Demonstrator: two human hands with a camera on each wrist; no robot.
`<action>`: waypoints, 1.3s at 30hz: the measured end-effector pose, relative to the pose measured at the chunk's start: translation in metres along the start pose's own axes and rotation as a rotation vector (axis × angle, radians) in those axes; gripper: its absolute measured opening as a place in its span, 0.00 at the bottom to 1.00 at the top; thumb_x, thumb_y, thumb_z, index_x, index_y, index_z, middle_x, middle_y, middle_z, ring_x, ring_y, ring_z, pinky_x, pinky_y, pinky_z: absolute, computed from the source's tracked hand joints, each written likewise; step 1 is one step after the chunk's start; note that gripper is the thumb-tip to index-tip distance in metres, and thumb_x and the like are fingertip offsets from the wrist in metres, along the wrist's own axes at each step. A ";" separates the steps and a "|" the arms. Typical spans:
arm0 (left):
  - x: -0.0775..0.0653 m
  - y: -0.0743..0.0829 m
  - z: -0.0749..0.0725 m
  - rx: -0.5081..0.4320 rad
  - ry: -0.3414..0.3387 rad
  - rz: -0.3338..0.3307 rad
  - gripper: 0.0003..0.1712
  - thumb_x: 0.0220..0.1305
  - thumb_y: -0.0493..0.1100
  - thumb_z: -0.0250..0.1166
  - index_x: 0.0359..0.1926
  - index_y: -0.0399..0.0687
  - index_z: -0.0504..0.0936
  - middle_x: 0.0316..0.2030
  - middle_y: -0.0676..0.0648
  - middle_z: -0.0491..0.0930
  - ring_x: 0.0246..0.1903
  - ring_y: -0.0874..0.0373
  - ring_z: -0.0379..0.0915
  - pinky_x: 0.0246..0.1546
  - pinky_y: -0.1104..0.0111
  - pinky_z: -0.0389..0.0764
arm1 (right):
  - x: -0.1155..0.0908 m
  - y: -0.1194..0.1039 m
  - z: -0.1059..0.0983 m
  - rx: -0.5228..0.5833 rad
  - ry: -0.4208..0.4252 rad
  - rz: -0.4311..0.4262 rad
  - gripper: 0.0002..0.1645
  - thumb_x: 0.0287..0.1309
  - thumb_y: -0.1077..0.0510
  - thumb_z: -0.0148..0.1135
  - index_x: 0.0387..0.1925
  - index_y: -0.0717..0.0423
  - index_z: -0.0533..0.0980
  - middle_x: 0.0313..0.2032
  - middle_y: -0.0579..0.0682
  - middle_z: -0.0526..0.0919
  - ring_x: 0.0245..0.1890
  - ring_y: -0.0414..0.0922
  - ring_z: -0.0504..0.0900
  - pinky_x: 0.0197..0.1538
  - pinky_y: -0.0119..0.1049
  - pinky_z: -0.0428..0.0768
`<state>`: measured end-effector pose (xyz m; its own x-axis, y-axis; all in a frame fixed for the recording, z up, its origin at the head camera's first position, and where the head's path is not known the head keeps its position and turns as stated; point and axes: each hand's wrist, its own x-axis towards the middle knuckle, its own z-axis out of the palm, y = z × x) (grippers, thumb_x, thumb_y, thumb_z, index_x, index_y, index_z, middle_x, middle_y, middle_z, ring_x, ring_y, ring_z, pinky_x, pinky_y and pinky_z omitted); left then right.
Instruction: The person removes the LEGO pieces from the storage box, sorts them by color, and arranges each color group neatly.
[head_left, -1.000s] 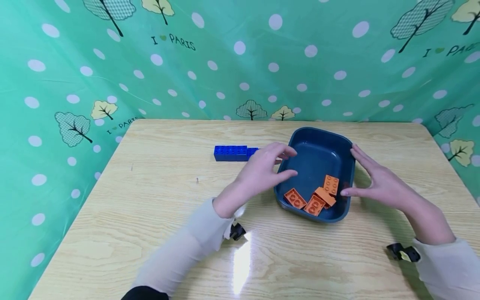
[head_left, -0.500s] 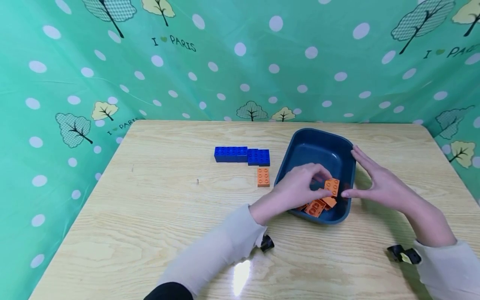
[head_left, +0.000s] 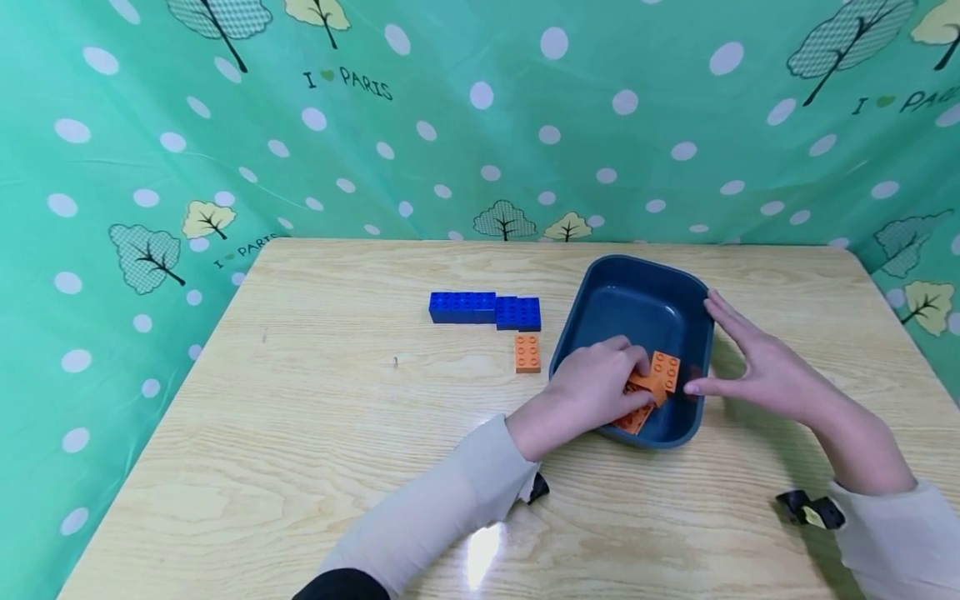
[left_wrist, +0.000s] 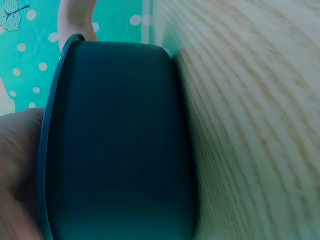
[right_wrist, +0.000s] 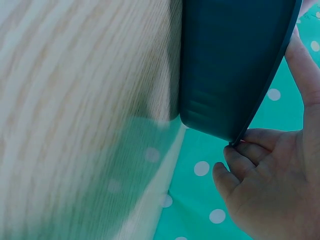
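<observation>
In the head view my left hand (head_left: 596,383) reaches down into a dark blue bin (head_left: 617,304), its thumb and fingers pinching an orange building brick (head_left: 654,390). Other orange bricks lie around it, one studded brick (head_left: 665,371) to the right and another (head_left: 632,421) below, partly covered by the hand. My right hand (head_left: 772,375) is spread along the bin's right rim, thumb and fingertips touching it. The right wrist view has the fingers (right_wrist: 240,160) at the rim's corner. In the left wrist view the bin's outer wall (left_wrist: 120,140) hides the bricks.
Left of the bin, a single orange brick (head_left: 527,353) lies studs up on the wooden table (head_left: 337,458). Just behind it, several blue bricks (head_left: 462,307) form a row. A green dotted cloth (head_left: 480,125) hangs along the table's back edge.
My left hand has moved right, from the bin's left rim down among the bricks, uncovering the orange brick on the table. It now pinches a brick. The right hand stays at the rim.
</observation>
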<state>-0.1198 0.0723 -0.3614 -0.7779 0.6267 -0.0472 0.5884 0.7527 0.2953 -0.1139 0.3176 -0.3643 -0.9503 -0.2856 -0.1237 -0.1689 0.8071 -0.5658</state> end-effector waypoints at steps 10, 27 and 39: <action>0.001 -0.002 0.009 0.016 0.002 -0.095 0.35 0.52 0.77 0.63 0.47 0.57 0.76 0.36 0.58 0.75 0.26 0.68 0.69 0.22 0.81 0.73 | -0.001 -0.001 0.000 -0.013 -0.004 0.015 0.71 0.52 0.43 0.75 0.80 0.49 0.35 0.80 0.54 0.32 0.76 0.72 0.42 0.62 0.79 0.55; 0.004 -0.005 0.005 -0.166 0.001 -0.094 0.24 0.66 0.59 0.65 0.56 0.55 0.74 0.37 0.57 0.81 0.23 0.68 0.72 0.20 0.83 0.71 | -0.001 -0.001 0.000 -0.004 0.005 0.001 0.70 0.51 0.44 0.75 0.80 0.51 0.36 0.80 0.54 0.32 0.76 0.71 0.42 0.63 0.79 0.55; -0.009 -0.023 -0.016 -0.571 0.091 0.007 0.23 0.64 0.46 0.69 0.52 0.50 0.66 0.60 0.48 0.80 0.51 0.60 0.83 0.46 0.83 0.79 | 0.000 -0.003 0.000 -0.001 -0.019 0.025 0.71 0.52 0.42 0.75 0.80 0.49 0.34 0.80 0.53 0.31 0.76 0.71 0.40 0.64 0.79 0.53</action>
<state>-0.1296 0.0461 -0.3521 -0.8049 0.5926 0.0315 0.4012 0.5043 0.7647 -0.1132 0.3151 -0.3623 -0.9493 -0.2746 -0.1533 -0.1451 0.8149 -0.5612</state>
